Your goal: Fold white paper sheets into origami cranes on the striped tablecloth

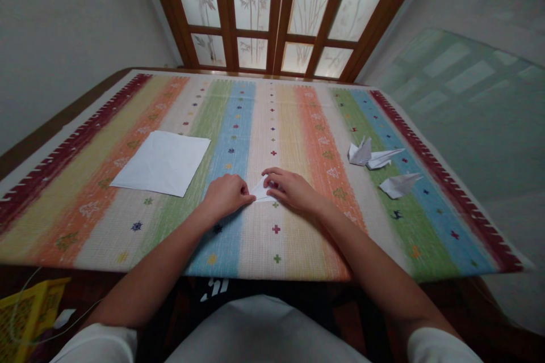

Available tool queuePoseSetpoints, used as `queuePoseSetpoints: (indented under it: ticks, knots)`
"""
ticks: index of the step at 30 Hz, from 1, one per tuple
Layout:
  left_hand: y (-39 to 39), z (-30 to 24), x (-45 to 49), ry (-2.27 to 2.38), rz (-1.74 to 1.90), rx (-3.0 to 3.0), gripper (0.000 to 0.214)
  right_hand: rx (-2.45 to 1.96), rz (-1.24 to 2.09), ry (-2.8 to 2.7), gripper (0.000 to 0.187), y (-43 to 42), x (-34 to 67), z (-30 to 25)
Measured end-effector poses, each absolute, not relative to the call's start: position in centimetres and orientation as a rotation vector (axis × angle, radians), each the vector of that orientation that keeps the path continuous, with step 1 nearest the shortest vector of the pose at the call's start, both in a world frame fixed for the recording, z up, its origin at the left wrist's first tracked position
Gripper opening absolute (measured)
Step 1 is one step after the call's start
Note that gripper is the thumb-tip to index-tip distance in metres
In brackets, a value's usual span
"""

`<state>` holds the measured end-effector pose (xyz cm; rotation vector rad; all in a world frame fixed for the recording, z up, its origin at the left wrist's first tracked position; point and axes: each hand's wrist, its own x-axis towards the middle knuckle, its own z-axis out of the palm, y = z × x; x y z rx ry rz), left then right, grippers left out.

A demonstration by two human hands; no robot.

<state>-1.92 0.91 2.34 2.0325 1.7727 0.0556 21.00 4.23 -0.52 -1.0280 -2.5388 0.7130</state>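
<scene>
A small folded piece of white paper (259, 191) lies on the striped woven tablecloth (255, 247), between my two hands. My left hand (225, 195) grips its near end, and my right hand (292, 190) has its fingers over the other end, hiding part of the fold. A flat square white sheet (162, 161) lies to the left of my left hand. To the right of my right hand are a folded paper crane (368, 153) and a pointed paper figure (398, 184).
Behind the table stand wooden-framed doors (264, 11) with frosted bamboo-patterned glass. A yellow crate (32, 317) with a thin white cord sits on the floor below the table's near left edge. Walls flank the table on both sides.
</scene>
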Motion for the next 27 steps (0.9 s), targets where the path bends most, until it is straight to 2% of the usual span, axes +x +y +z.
queuePoseSetpoints:
  ticks: [8, 14, 17, 20, 23, 27]
  knots:
    - [1.5, 2.5, -3.1, 1.680, 0.007, 1.953, 0.022, -0.911, 0.896, -2.506, 0.026, 5.3, 22.1, -0.7]
    - [1.8, 1.9, -3.6, 1.676, 0.029, 2.003, 0.021, -0.908, 0.844, -2.486, 0.049, 5.3, 21.6, -1.2]
    - [1.7, 1.5, -3.5, 1.500, 0.227, 2.114, 0.014, -0.887, 0.799, -2.525, 0.044, 4.9, 21.3, -1.0]
    - [1.6, 1.2, -3.3, 1.308, 0.365, 2.120, 0.027, -0.891, 0.765, -2.559, 0.034, 4.7, 21.2, -0.6]
    - [1.4, 1.0, -3.0, 1.272, 0.370, 2.098, 0.029, -0.901, 0.717, -2.576, 0.029, 4.5, 21.2, -0.3]
    - [1.2, 1.1, -2.7, 1.315, 0.359, 2.089, 0.017, -0.928, 0.691, -2.531, 0.032, 4.2, 21.2, 0.0]
